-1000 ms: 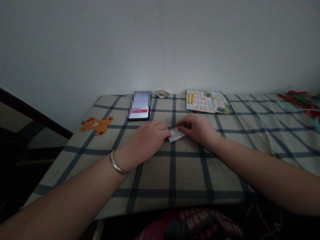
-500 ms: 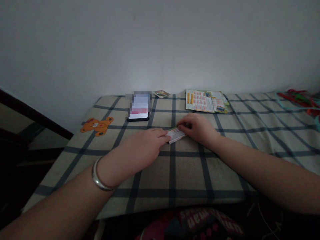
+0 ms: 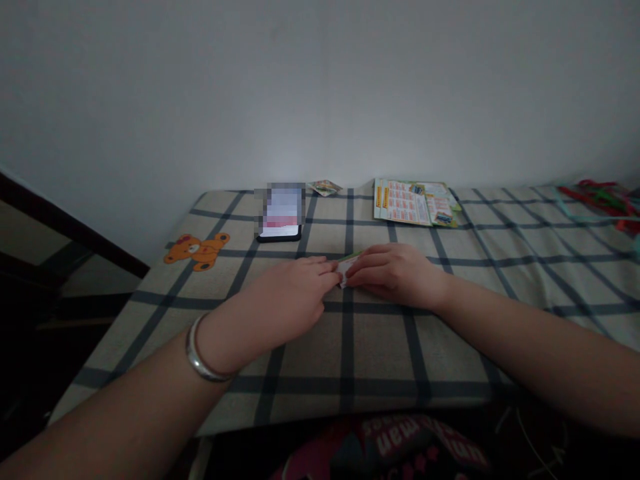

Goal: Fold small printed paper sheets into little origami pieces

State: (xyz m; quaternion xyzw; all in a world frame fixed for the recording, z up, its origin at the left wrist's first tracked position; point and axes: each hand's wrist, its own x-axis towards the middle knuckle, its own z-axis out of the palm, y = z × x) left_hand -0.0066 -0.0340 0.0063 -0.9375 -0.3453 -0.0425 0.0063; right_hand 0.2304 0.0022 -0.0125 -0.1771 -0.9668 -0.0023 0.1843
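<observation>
Both forearms reach forward, low over the beige cloth with dark checks (image 3: 370, 347), and meet at its middle. The left hand (image 3: 293, 293) lies palm down, a silver bangle (image 3: 200, 353) on its wrist; the right hand (image 3: 397, 273) lies flat, turned leftward. Between them, flat on the cloth, is a small white paper slip with a green edge (image 3: 345, 269), mostly covered. Both hands' fingers (image 3: 367, 261) are held together, tips on the slip; in this dim light I cannot tell whether they pinch or only press.

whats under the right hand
A small paper slip on the checked cloth; only one corner shows past the right hand, beside the left hand. The rest is covered.
</observation>
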